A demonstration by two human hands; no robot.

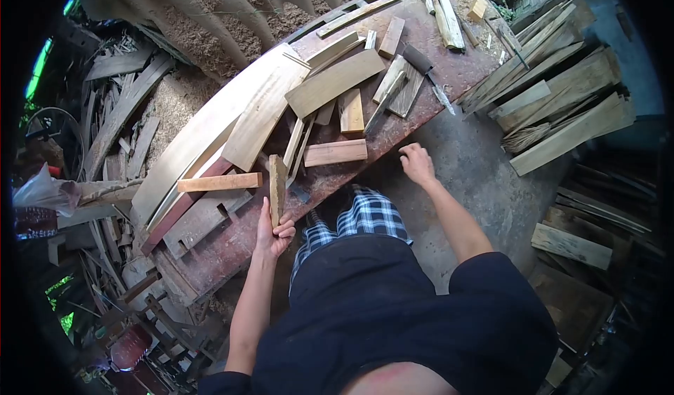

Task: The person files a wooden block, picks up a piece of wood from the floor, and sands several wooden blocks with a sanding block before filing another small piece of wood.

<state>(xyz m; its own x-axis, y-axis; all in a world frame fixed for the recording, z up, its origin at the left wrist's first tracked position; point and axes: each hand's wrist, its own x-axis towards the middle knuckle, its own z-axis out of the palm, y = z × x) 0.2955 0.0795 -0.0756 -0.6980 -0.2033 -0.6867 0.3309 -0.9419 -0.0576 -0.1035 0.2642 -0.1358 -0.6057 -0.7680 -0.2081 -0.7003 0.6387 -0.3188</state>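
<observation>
My left hand (pixel 276 232) is closed around the lower end of a rough-faced wooden block (pixel 277 184), held upright over the near edge of the workbench (pixel 242 255). An orange-brown wooden strip (pixel 220 182) lies just left of that block. My right hand (pixel 418 163) hangs over the floor, off the bench edge, its fingers loosely bent with nothing visible in them. Nearest to it on the bench are a reddish wooden block (pixel 335 153) and a short pale block (pixel 351 111). A wide thin board (pixel 335 84) lies across other pieces behind them.
A dark-handled chisel-like tool (pixel 419 59) lies at the right of the bench, its blade end past the edge. Long pale boards (pixel 203 132) cover the left side. Stacked wood slabs (pixel 562 107) stand at right. Sawdust and scraps (pixel 186 107) lie beyond the bench.
</observation>
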